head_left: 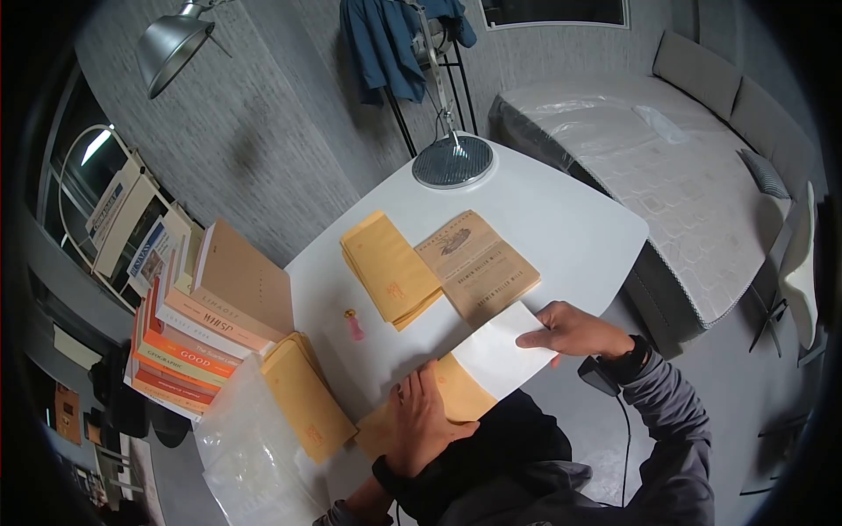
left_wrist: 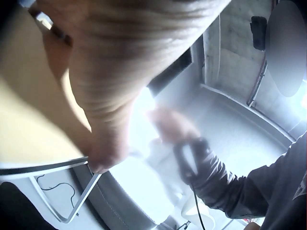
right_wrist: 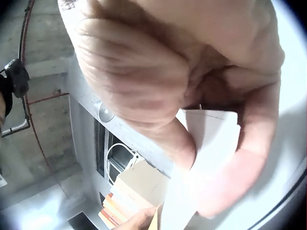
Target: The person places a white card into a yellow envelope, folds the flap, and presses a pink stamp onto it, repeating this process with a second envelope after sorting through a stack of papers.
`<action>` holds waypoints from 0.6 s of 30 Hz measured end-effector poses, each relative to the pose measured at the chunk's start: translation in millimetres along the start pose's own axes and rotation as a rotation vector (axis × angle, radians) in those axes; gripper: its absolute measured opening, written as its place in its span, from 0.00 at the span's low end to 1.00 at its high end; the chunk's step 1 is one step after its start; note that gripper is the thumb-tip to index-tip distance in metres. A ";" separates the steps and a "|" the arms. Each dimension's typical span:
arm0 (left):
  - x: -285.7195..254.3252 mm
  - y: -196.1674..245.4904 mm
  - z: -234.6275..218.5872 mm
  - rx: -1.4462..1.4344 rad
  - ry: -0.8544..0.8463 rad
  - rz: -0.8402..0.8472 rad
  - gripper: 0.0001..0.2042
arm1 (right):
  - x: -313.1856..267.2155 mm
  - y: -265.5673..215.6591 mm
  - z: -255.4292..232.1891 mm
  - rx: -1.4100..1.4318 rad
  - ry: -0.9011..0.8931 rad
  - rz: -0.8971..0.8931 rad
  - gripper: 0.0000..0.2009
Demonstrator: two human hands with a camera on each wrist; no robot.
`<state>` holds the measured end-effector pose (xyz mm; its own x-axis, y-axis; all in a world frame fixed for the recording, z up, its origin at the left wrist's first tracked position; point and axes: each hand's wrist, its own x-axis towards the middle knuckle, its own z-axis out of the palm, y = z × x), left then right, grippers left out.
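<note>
A yellow paper envelope [head_left: 463, 393] lies at the near edge of the white table [head_left: 570, 223], a white sheet [head_left: 502, 351] overlapping its right end. My left hand [head_left: 419, 422] rests across the envelope, fingers pointing away from me and thumb stretched to the right. In the left wrist view, that thumb [left_wrist: 109, 143] reaches straight down by the table edge. At the sheet's right end, my right hand [head_left: 572, 330] pinches the paper, thumb on top. The right wrist view shows the white paper [right_wrist: 208, 139] between thumb and fingers, its layers slightly parted.
Yellow envelopes [head_left: 386, 267] are stacked beyond my hands, beside a brown printed paper packet [head_left: 478, 263]. More envelopes [head_left: 303, 403] lie left, by a clear plastic bag [head_left: 250, 438] and piled books [head_left: 237, 280]. A small pink item [head_left: 354, 328] and a lamp base [head_left: 452, 164] stand farther back.
</note>
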<state>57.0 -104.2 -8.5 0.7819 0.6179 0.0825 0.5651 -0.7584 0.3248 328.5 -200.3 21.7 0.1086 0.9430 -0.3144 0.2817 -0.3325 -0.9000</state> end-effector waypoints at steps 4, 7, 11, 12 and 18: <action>2.9 3.0 -1.4 -0.032 0.004 0.016 0.52 | 5.1 8.0 20.1 0.092 -0.010 -0.038 0.19; 4.8 7.8 0.5 -0.053 0.003 0.028 0.52 | 11.8 14.9 38.0 0.055 -0.051 -0.084 0.21; 4.1 9.4 -2.6 -0.100 -0.017 -0.035 0.54 | 0.1 -9.6 33.3 -0.080 0.114 -0.076 0.17; 3.8 7.0 -2.3 -0.102 -0.004 -0.045 0.55 | -0.6 -0.7 28.3 -0.038 0.156 -0.067 0.15; 5.2 5.2 3.9 -0.142 0.145 -0.030 0.51 | -1.4 -6.4 48.3 -0.073 0.230 -0.207 0.06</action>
<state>65.0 -105.7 -10.1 0.7133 0.6712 0.2020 0.5372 -0.7086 0.4575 280.5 -199.0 13.3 0.2519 0.9668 -0.0426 0.3872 -0.1411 -0.9111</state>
